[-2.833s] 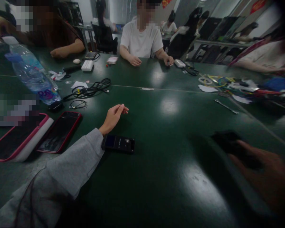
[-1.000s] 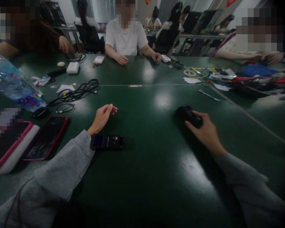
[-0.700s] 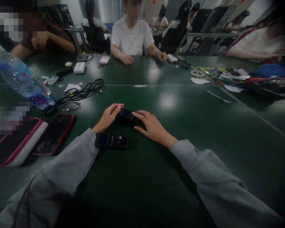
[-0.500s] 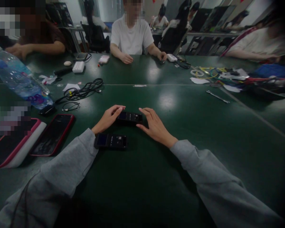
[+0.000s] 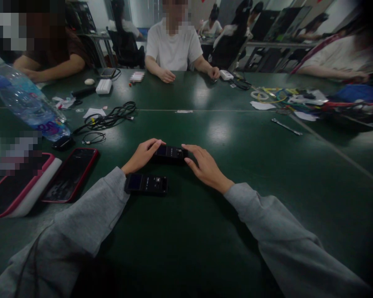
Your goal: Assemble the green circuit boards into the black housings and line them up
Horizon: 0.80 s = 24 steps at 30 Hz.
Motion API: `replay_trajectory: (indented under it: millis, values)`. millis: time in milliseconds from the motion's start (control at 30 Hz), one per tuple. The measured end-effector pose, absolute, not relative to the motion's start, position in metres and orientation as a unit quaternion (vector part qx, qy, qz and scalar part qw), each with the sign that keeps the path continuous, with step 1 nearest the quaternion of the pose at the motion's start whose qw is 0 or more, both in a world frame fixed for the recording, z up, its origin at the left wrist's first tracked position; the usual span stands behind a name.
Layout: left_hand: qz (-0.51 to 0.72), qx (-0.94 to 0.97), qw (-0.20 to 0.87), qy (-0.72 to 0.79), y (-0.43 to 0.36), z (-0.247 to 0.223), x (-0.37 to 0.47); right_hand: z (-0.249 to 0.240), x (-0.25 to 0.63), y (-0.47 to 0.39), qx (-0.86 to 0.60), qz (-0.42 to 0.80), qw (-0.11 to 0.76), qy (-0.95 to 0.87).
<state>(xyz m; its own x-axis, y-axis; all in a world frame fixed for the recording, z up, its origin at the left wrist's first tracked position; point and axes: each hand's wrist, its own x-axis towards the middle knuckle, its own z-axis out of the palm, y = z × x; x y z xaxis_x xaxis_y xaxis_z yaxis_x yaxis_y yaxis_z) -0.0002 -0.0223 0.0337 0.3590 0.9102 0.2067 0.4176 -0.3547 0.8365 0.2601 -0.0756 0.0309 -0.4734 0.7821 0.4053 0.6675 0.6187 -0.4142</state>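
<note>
Two alike small black devices, each with a dark screen and pale markings, lie on the green table. The farther black device [image 5: 170, 152] lies between my hands. My left hand [image 5: 144, 154] is closed around its left end, thumb on the near side, hiding that end. At its right end my right hand [image 5: 202, 165] has thumb and fingers spread, the fingertips at the corner; whether they press on it I cannot tell. The nearer black device [image 5: 147, 184] lies closer to me, beside my left sleeve cuff.
On the left are a red-edged phone [image 5: 71, 176], another pink-cased phone [image 5: 21, 190] and a water bottle [image 5: 34, 103]. Beyond lie black cables [image 5: 112, 115]. A wrench [image 5: 286, 127] and a wire heap [image 5: 313, 99] are on the right. A person [image 5: 174, 47] sits opposite.
My right thumb has drawn back a little to the right, toward the end of the farther device. My left hand and both devices stay in place; the view shifts slightly.
</note>
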Motion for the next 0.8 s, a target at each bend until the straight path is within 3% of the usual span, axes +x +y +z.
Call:
replay_trajectory:
  millis: [800]
  values:
    - [0.371,0.727,0.367,0.447,-0.0214,0.0314,0.0007,0.0302,0.2576,-0.0769,-0.435,0.081,0.278,-0.853]
